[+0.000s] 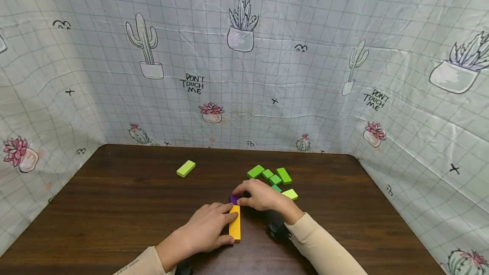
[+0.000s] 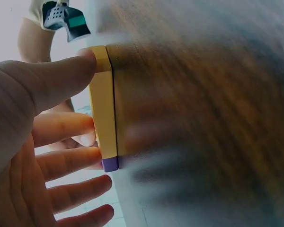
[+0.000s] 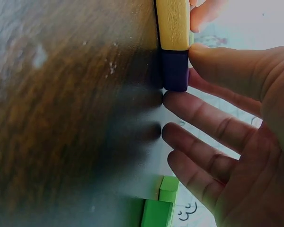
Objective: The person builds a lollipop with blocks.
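A long yellow block [image 1: 234, 226] lies on the dark wooden table with a small purple block [image 3: 175, 71] end to end against its far end. My left hand [image 1: 204, 229] holds the yellow block, its thumb at the near end and its index finger across the top. The left middle fingertip is close to the seam between both blocks. With thumb and fingers about it, my right hand [image 1: 261, 195] pinches the purple block, partly covering it in the head view. The remaining right fingers stretch past the block's far end in the right wrist view.
Several green blocks [image 1: 275, 179] lie beyond the right hand, with a light-green block [image 1: 290, 194] beside its wrist. Another light-green block [image 1: 186, 168] lies alone at the back left. A patterned curtain [image 1: 244, 79] encloses the table's back and sides.
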Tool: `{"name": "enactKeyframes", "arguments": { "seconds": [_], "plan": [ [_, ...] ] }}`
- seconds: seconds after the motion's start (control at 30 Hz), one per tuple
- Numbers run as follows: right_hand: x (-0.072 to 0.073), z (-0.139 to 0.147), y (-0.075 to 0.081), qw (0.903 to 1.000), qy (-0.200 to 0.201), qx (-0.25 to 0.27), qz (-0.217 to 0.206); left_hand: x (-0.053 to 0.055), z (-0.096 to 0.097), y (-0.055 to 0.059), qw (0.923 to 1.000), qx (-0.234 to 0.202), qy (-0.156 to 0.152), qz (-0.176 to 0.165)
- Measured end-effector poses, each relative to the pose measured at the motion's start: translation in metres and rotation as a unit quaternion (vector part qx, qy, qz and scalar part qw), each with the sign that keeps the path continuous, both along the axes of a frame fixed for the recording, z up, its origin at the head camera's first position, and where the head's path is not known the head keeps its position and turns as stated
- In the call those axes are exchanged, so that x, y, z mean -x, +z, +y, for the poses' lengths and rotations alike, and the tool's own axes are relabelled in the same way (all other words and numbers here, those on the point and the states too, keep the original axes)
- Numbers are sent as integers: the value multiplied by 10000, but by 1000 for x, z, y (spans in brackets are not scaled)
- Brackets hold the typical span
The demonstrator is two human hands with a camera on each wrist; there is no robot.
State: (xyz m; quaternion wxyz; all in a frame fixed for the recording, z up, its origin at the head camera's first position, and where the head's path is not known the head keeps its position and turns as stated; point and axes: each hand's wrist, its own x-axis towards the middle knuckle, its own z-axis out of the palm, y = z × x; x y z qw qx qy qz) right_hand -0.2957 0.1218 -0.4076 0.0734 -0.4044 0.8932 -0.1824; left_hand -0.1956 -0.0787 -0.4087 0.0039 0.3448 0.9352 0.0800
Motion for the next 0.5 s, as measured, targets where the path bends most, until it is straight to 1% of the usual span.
{"name": "enactKeyframes", "arguments": {
  "seconds": [0.23,0.5],
  "plan": [
    [1,1,-1,10000,43,59,-8,-1,0,0,10000,-9,62,-22],
    [2,1,-3,9999,53,117,-49,-2,1,0,10000,28,78,28]
  ]
}}
